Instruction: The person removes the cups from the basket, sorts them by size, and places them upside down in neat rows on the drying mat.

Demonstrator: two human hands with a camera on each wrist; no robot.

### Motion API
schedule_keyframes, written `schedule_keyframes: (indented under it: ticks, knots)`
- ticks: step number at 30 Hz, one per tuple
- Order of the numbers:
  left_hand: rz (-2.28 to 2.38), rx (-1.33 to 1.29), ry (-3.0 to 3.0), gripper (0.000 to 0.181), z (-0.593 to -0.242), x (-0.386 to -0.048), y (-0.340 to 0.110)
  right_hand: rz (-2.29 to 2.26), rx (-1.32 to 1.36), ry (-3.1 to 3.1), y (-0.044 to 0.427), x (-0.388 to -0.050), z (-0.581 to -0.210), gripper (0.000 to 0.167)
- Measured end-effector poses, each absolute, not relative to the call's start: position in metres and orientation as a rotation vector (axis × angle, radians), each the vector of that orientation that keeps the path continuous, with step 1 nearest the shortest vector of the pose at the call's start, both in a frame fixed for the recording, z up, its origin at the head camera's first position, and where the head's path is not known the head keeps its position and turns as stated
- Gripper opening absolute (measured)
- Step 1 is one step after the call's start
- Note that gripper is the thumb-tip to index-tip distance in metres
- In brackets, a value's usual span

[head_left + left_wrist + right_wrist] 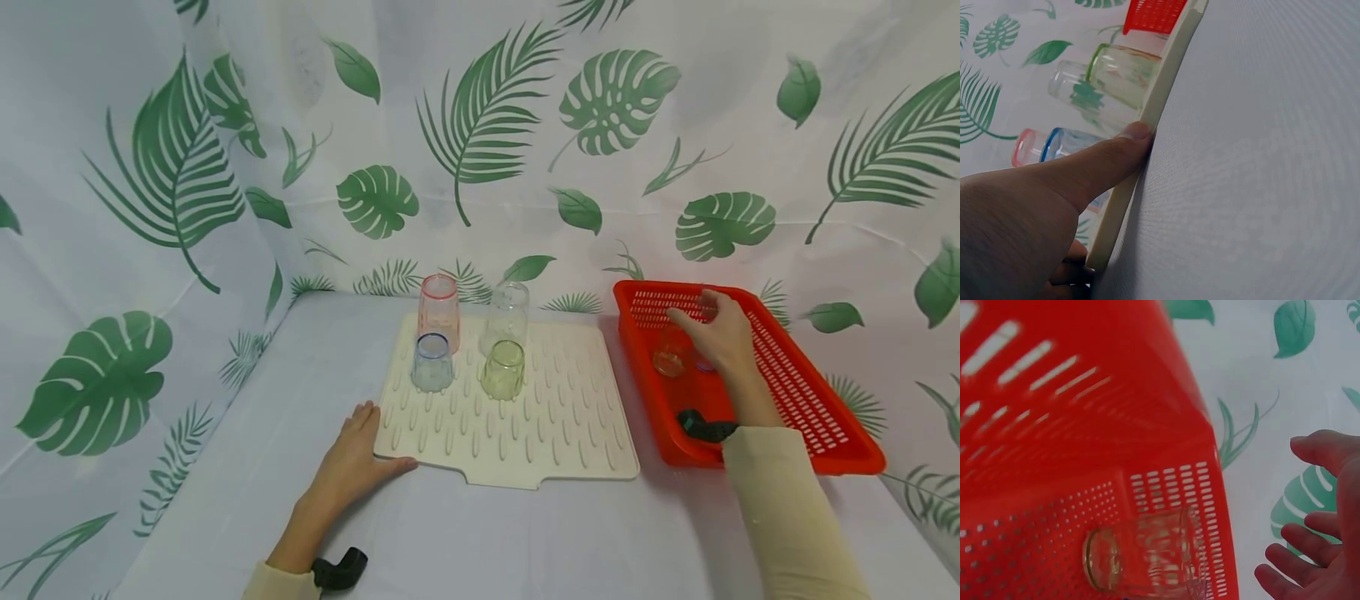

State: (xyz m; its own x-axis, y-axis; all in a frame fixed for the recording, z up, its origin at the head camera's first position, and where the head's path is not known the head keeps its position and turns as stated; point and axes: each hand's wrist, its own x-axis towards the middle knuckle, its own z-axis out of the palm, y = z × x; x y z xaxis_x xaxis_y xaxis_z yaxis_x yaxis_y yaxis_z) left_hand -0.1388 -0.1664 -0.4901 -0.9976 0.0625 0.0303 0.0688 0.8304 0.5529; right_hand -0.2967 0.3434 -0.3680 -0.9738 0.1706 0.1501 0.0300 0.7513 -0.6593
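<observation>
"What's on the counter (300, 367)?"

"A tray (570, 417) in the middle, and a basket (652, 408) to its right."

"And on the tray?"

"Four glasses, in its left and middle part. Two stand in front: the front-left glass (432, 372) and, right of it, the front-right glass (503, 377). Behind them stand the back-left glass (440, 312) and the back-right glass (510, 307)."

"In the basket?"

"A lone glass (669, 360), toward the left side."

"And the hands?"

"The left hand (358, 462) is at the tray's near-left corner, touching it; the right hand (716, 333) is above the basket."

"Behind everything?"

"A curtain (645, 217)."
</observation>
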Motion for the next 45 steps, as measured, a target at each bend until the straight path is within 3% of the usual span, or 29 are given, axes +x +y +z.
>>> schedule_keyframes:
  ticks: [15,45]
  knots:
    - [-0.922,-0.091,-3.019,0.11,-0.492,-0.137,-0.165,0.884,-0.13,-2.929,0.368,-0.31,-0.387,0.093]
    - [-0.884,-0.124,-3.002,0.109,-0.491,-0.14,-0.168,0.8,-0.146,-3.094,0.361,-0.316,-0.388,0.1]
